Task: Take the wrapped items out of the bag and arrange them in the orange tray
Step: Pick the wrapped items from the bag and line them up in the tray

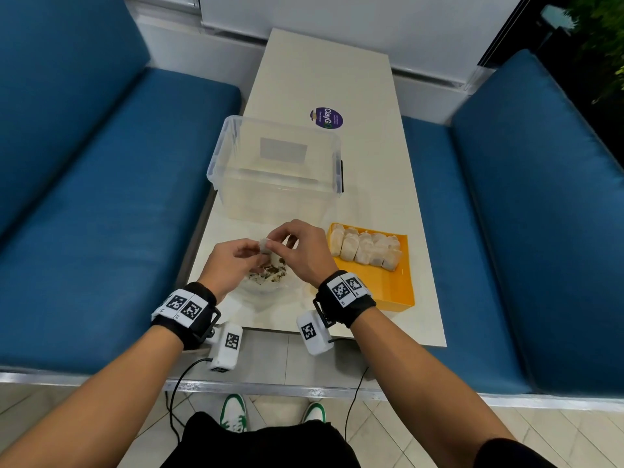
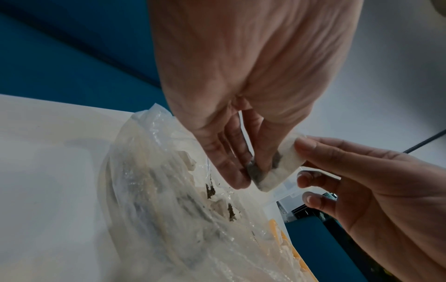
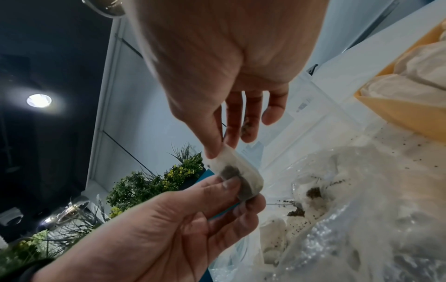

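Note:
Over the clear plastic bag (image 1: 266,282) both hands pinch one white wrapped item (image 1: 264,246) with dark filling. My left hand (image 1: 254,253) pinches its lower end, my right hand (image 1: 273,243) its upper corner between thumb and forefinger. In the left wrist view the left hand (image 2: 251,177) and right hand (image 2: 300,152) share the wrapped item (image 2: 282,167) above the bag (image 2: 169,190). The right wrist view shows the right hand (image 3: 218,150), the left hand (image 3: 243,190), the wrapped item (image 3: 241,171) and the bag (image 3: 362,219). The orange tray (image 1: 395,292) on the right holds several wrapped items (image 1: 368,248).
A clear plastic bin (image 1: 277,170) stands just behind the hands. A purple round sticker (image 1: 326,118) lies farther back on the cream table (image 1: 422,231). Blue benches (image 1: 101,197) flank the table. Dark crumbs (image 3: 410,152) speckle the table near the tray (image 3: 398,116).

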A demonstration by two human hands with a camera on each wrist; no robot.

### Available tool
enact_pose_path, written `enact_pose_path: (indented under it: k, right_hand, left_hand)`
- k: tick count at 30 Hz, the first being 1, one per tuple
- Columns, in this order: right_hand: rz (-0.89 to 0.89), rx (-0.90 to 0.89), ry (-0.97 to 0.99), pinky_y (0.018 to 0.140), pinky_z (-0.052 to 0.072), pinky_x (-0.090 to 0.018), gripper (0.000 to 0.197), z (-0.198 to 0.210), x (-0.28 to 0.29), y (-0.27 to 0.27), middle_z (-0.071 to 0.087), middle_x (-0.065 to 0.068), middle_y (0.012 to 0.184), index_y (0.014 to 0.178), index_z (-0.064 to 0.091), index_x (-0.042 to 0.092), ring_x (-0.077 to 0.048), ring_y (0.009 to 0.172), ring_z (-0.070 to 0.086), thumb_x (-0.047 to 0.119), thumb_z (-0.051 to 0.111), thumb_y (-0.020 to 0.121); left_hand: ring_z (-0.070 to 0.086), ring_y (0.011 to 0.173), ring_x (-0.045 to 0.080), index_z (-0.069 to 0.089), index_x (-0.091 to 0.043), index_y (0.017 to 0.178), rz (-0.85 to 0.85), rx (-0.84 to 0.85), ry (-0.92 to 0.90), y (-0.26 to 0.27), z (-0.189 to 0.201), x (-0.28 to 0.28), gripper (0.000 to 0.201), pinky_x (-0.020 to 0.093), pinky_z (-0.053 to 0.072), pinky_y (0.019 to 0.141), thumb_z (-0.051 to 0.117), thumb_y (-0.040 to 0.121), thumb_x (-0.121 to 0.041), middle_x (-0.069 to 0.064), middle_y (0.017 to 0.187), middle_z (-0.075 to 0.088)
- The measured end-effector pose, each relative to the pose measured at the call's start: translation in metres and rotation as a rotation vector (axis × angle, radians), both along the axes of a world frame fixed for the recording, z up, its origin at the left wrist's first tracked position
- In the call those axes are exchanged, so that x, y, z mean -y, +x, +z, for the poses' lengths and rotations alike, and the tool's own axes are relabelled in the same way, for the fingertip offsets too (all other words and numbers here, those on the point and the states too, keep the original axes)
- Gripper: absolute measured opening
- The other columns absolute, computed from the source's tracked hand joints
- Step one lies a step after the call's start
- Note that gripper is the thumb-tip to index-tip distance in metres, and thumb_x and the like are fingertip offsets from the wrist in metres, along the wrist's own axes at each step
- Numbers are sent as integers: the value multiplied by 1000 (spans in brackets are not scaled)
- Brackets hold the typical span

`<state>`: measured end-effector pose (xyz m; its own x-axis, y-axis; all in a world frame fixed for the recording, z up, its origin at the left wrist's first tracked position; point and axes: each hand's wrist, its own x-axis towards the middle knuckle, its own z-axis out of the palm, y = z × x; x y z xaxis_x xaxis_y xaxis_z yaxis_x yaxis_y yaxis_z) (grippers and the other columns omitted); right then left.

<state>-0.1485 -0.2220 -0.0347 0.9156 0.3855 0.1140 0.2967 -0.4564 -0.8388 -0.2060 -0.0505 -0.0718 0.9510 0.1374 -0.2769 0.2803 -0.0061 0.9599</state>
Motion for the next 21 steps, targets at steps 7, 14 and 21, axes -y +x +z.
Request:
enact_pose_path:
  k: [7,14,21]
  right_hand:
    - [10,37,-30,69,53,-31,3,-1,1,1,72,8,82,87,76,22,-9,67,57,24,78,86]
    - [35,72,-81,67,50,-23,4,3,10,6,72,11,81,86,76,21,-9,66,59,24,78,86]
    - [-104,74,-95,67,50,-18,5,14,65,29,72,12,80,85,74,25,-6,70,61,28,77,88]
  left_hand:
    - [76,93,33,78,-10,112,-23,-15,18,0,-1,0,25,40,61,89,80,87,-5,9,100,80]
    - [76,85,25,77,-13,110,-49,-18,78,-1,3,3,24,29,62,74,81,87,-8,7,96,80]
    - [76,85,20,76,-21,101,-64,-52,264,3,-3,0,10,28,58,69,70,98,-14,2,95,79]
